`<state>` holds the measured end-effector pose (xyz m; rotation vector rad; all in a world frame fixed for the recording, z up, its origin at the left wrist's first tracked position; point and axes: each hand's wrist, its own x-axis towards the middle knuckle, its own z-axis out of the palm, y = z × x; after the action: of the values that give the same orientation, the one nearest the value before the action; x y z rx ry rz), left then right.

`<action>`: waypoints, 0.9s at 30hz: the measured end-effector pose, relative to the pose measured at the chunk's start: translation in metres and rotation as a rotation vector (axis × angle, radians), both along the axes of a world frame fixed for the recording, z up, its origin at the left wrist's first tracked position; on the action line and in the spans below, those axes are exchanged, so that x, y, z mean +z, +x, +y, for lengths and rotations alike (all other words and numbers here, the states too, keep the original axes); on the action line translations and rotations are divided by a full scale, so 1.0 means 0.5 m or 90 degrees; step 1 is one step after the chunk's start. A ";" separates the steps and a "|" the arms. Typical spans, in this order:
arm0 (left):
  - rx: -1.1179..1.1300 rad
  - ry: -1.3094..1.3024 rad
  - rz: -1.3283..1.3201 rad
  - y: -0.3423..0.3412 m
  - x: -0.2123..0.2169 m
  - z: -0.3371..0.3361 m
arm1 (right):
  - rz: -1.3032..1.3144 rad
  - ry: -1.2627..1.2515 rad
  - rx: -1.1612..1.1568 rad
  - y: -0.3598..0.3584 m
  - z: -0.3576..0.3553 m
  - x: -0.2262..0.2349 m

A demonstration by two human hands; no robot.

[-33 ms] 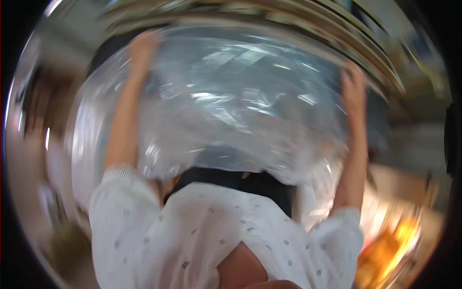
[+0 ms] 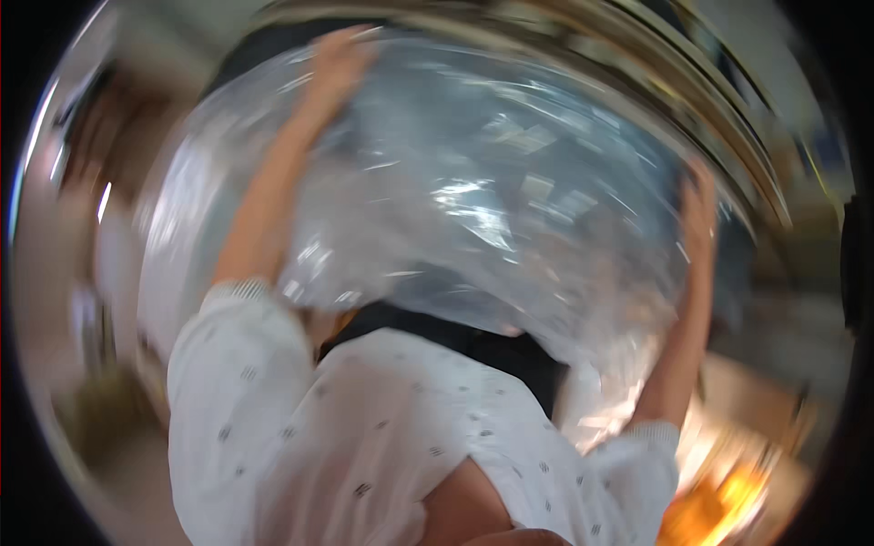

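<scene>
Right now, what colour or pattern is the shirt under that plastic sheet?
The shirt is white with small dark flecks, clearest in the head view.

Whole view motion-blurred; clear plastic sheet [image 2: 473, 200] hides surroundings behind; fingers [image 2: 350, 45] indistinct.

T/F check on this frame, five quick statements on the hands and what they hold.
1. Both hands are raised on a clear plastic sheet. True.
2. The left hand rests in the lap. False: it is up at the sheet's top left edge.
3. The sheet is opaque black. False: it is see-through and glossy.
4. The right hand is at the sheet's right edge. True.
5. The white shirt is patterned with small dark marks. True.
</scene>
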<state>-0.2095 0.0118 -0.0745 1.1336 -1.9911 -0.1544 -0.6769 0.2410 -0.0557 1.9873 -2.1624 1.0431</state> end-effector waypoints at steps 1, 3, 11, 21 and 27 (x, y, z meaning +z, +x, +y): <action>-0.007 0.077 0.058 -0.041 0.028 0.045 | 0.007 0.068 -0.034 -0.079 0.036 -0.037; -0.100 -0.025 0.193 -0.017 0.076 0.089 | 0.214 0.116 0.011 -0.202 0.111 -0.068; 0.445 0.446 -0.122 0.471 -0.244 0.119 | 0.199 0.124 0.047 -0.188 0.116 -0.072; 0.077 0.559 0.065 0.297 -0.457 0.449 | 0.155 0.151 0.008 -0.111 0.133 -0.039; 0.583 0.217 0.169 0.544 -0.302 0.118 | 0.075 0.136 -0.056 -0.033 0.117 -0.019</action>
<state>0.0623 0.0706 -0.2253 2.0116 -1.0858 -0.1516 -0.6934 0.2995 -0.0652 1.9572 -2.3587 0.6910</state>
